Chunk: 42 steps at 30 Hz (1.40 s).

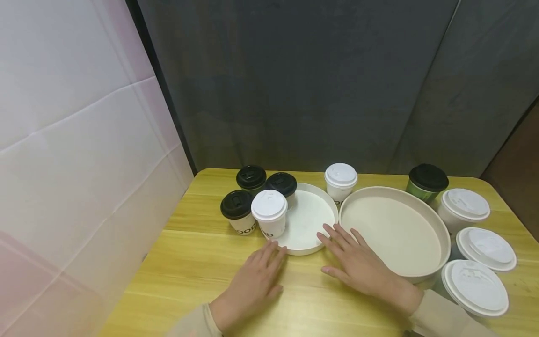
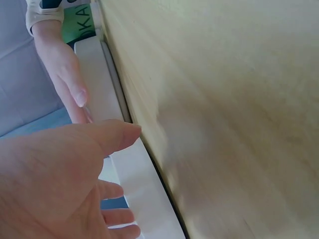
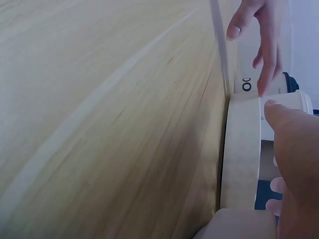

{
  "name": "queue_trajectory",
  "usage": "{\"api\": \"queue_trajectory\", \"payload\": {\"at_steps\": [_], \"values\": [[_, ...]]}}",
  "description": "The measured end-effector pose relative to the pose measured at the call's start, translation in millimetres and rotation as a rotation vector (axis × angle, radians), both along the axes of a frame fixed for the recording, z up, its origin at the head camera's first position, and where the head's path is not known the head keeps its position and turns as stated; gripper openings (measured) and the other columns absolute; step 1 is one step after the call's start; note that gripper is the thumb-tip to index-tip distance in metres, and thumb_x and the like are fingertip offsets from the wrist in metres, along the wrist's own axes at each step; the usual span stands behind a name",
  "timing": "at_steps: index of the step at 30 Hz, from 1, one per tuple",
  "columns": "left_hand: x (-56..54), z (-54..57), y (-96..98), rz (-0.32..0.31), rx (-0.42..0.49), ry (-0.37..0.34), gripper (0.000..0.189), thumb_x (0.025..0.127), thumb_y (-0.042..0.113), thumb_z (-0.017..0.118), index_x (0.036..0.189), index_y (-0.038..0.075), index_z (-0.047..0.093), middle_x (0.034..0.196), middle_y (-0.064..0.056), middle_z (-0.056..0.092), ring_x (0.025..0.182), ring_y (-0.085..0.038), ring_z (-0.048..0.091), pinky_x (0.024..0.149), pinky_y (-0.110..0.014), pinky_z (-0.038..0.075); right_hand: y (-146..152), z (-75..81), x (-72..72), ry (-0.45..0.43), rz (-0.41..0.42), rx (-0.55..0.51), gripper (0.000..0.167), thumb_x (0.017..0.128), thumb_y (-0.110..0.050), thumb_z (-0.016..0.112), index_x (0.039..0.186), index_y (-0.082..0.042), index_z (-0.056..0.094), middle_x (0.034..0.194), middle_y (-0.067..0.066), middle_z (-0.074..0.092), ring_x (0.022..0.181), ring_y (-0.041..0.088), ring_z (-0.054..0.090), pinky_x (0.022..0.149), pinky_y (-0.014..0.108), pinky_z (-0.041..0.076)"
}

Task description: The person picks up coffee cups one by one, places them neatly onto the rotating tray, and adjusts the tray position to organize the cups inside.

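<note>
A small round white tray (image 1: 309, 220) sits on the wooden table between both hands. My left hand (image 1: 254, 281) has its fingertips right at the near-left rim, beside a white-lidded paper cup (image 1: 269, 213) on the tray. At the right rim, my right hand (image 1: 353, 262) lies with fingers spread and straight. A black-lidded cup (image 1: 282, 183) overlaps the tray's far-left edge. From the left wrist view, the left hand (image 2: 55, 174) has its thumb straight along the tray wall (image 2: 149, 194). In the right wrist view, the right hand (image 3: 299, 154) reaches over the tray rim.
A larger cream tray (image 1: 391, 229) adjoins on the right. Two more black-lidded cups (image 1: 236, 206) stand left of the small tray. Behind is a white-lidded cup (image 1: 341, 178). A green cup with a black lid (image 1: 427, 180) and several white-lidded cups (image 1: 476, 288) line the right side.
</note>
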<state>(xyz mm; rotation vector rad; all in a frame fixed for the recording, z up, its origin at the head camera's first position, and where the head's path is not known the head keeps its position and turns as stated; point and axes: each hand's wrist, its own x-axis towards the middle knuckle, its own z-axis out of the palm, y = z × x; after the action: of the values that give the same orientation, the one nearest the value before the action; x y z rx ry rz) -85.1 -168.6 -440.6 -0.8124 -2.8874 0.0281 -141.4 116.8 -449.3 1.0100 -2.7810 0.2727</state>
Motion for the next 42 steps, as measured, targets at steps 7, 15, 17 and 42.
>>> {"api": "queue_trajectory", "payload": {"at_steps": [7,15,17,42], "values": [[-2.4,-1.3,-6.1,0.032,-0.008,-0.001,0.083,0.088,0.048,0.066,0.152,0.007,0.034,0.155,-0.020,0.038,0.146,-0.036,0.036,0.118,-0.048,0.037,-2.7,0.6,1.0,-0.015,0.008,0.014,0.073,0.094,-0.056,0.055,0.155,-0.021,0.034,0.163,0.006,0.032,0.149,0.033,0.034,0.119,0.061,0.027],[-10.5,-3.8,-14.3,0.049,0.025,0.023,0.082,0.084,0.045,0.071,0.148,0.004,0.039,0.154,-0.021,0.040,0.144,-0.037,0.039,0.116,-0.049,0.039,-4.7,-0.2,1.4,-0.017,0.014,0.020,0.073,0.095,-0.056,0.055,0.155,-0.022,0.034,0.162,0.005,0.034,0.149,0.031,0.035,0.119,0.061,0.026],[-12.0,-3.2,-15.8,0.053,0.022,0.026,0.082,0.084,0.045,0.072,0.148,0.003,0.040,0.153,-0.022,0.040,0.144,-0.038,0.039,0.115,-0.049,0.040,-5.1,-0.6,1.4,-0.015,0.018,0.021,0.073,0.095,-0.056,0.055,0.155,-0.022,0.034,0.162,0.005,0.034,0.148,0.031,0.035,0.119,0.061,0.026],[-24.3,-2.7,-27.2,0.128,0.049,0.007,0.084,0.085,0.043,0.072,0.147,-0.002,0.039,0.158,-0.022,0.033,0.145,-0.039,0.037,0.116,-0.050,0.039,-10.6,-0.8,1.8,-0.004,0.026,0.018,0.073,0.095,-0.055,0.055,0.155,-0.021,0.033,0.162,0.005,0.034,0.148,0.030,0.036,0.120,0.060,0.026]]}}
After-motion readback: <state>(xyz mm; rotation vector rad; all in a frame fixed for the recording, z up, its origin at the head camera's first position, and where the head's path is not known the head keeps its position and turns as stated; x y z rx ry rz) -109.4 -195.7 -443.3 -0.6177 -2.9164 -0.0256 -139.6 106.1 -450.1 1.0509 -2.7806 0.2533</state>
